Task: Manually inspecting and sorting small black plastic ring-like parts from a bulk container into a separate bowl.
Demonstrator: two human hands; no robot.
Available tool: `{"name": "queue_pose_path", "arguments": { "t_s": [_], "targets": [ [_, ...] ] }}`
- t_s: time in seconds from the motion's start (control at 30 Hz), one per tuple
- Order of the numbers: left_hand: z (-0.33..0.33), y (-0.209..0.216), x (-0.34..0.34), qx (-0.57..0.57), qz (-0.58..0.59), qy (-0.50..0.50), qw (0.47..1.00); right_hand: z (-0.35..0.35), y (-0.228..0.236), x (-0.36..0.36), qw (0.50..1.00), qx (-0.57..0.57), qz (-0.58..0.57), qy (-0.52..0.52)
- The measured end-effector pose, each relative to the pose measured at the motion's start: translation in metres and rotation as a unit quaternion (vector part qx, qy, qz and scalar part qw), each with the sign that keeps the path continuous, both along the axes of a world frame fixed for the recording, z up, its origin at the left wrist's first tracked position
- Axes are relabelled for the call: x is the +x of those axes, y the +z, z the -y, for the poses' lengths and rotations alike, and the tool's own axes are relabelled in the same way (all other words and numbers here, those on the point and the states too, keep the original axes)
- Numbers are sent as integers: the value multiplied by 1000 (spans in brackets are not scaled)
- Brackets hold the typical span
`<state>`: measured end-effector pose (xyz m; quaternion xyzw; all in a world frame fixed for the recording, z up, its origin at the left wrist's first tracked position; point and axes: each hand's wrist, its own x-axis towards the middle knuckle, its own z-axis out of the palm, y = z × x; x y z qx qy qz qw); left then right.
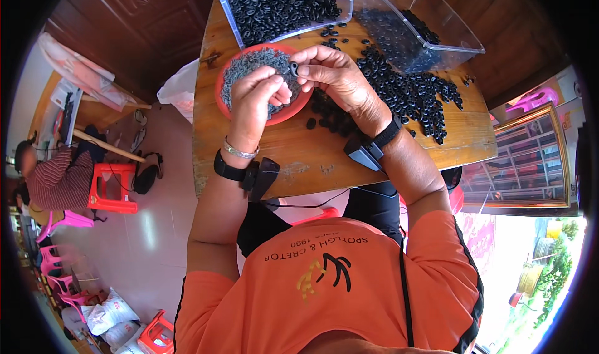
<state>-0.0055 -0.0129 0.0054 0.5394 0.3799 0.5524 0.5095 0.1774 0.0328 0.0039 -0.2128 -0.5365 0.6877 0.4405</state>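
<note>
My right hand point(340, 82) pinches a small black ring-like piece point(293, 68) between thumb and forefinger, above an orange-red bowl point(292, 112). Close beside it on the left, my left hand point(257, 101) is closed with thumb and fingertips pressed together. Whatever those fingers hold is hidden or too small to make out. Small grey pieces point(243, 68) fill the bowl beneath both hands. To the right, a heap of loose black pieces point(405, 95) spreads over the wooden table point(312, 160), partly behind my right wrist.
A clear plastic bin point(227, 10) full of black pieces stands at the far side. Another clear bin point(452, 49), tilted, holds more at the far right. Off to the left are a red stool point(112, 188), a seated person point(59, 179) and white sacks point(112, 313).
</note>
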Motion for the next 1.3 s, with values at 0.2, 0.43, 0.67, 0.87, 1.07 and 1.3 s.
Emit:
{"name": "queue_pose_path", "arguments": {
  "t_s": [0.2,0.43,0.67,0.87,1.07,1.3],
  "targets": [
    [0,-1,2,41,-77,24,996,3,8,2,992,72,84,-56],
    [-2,-4,1,45,-78,17,996,8,12,-3,983,132,107,-65],
    [-2,-6,0,50,-72,17,996,6,10,0,983,142,106,-45],
    [-1,-2,-1,9,-26,-8,1000,10,12,-2,971,214,107,-26],
    [-1,2,-5,-70,44,-59,995,14,17,-5,929,325,161,-72],
    [-10,-10,-13,-80,113,-138,981,10,14,-5,848,467,208,-140]
  ]
}}
